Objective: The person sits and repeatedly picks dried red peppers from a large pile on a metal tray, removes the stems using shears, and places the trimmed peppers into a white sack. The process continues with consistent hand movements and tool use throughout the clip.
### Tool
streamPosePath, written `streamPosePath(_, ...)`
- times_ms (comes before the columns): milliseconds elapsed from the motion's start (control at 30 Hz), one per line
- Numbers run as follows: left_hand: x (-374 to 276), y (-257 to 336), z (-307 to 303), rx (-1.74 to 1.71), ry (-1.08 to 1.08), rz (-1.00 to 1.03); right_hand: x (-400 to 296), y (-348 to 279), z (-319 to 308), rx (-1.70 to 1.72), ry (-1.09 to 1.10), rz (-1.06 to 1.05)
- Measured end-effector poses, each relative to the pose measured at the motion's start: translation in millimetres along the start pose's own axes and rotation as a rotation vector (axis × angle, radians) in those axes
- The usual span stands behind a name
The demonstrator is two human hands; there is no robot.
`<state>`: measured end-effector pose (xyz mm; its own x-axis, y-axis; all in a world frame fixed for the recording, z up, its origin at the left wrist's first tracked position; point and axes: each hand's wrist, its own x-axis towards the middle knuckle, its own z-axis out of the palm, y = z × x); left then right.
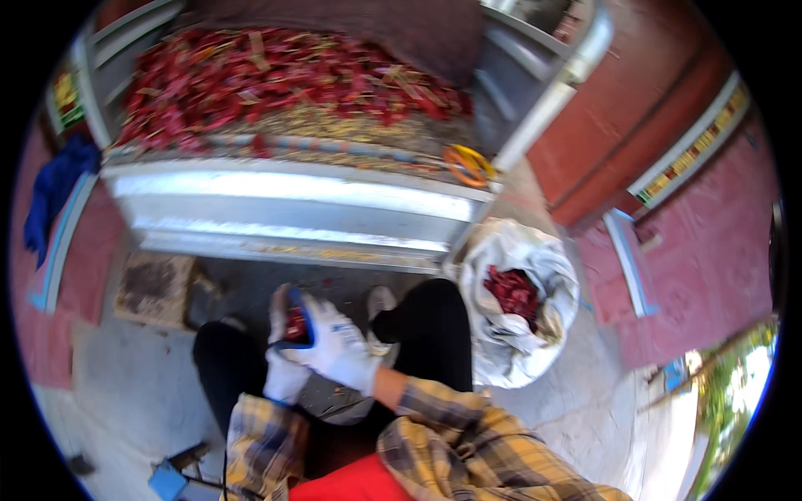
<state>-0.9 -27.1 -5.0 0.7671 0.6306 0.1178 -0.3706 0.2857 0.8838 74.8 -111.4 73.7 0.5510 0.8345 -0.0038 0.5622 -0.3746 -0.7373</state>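
My left hand (280, 354) and my right hand (338, 341), both in white knit gloves with blue-coated palms, are cupped together between my knees. A bunch of dried red chili peppers (296, 324) shows between them, held by both. The picture is blurred, and most of the bunch is hidden by the gloves. In front of me, a spread of dried red chilies (269, 81) with pale stems and loose yellow seeds lies in a metal-sided bed. Scissors with orange and yellow handles (468, 166) lie at its near right corner. To my right, an open white woven sack (557, 282) holds more red chilies (510, 294).
The metal side rail (301, 200) of the bed crosses in front of my knees. A worn block (153, 288) stands at the left on the concrete floor. Dark blue cloth (59, 181) hangs at the far left. Red panels (620, 94) rise at the right.
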Motion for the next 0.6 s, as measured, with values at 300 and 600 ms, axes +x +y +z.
streamPosePath(300,0,26,20,-0.122,-0.294,-0.231,-4,47,-30,0.470,0.402,-0.018)
streamPosePath(600,4,22,-9,-0.505,-0.202,-0.322,-87,169,-265,-0.331,1.102,0.265)
